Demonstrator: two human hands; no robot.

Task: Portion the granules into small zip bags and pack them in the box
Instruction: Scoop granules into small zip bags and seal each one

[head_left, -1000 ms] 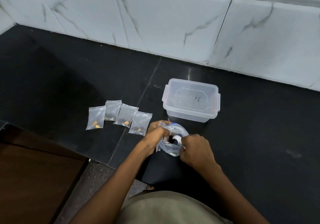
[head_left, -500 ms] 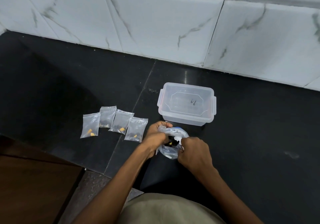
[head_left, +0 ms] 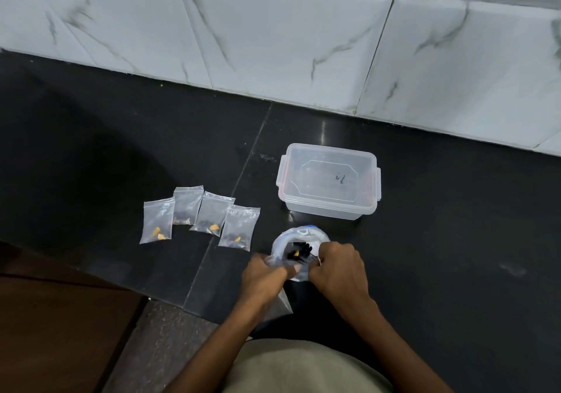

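A large clear bag (head_left: pixel 296 242) with a blue-and-white zip rim stands open on the black counter, dark and yellow granules visible inside. My left hand (head_left: pixel 265 277) grips its near left edge, and a small clear bag hangs below that hand. My right hand (head_left: pixel 338 266) pinches the near right edge. Several small zip bags (head_left: pixel 200 215) with dark and yellow granules lie flat in a row to the left. A clear plastic box (head_left: pixel 329 181) with its lid on sits just behind the large bag.
The black counter (head_left: pixel 455 241) ends at a white marble-tiled wall (head_left: pixel 288 43) behind the box. The counter's front edge runs at lower left, with a brown wooden surface (head_left: pixel 54 332) and speckled floor below it.
Both hands have slid toward me along the large bag's rim, opening its mouth wider so the granules show. The view has shifted slightly.
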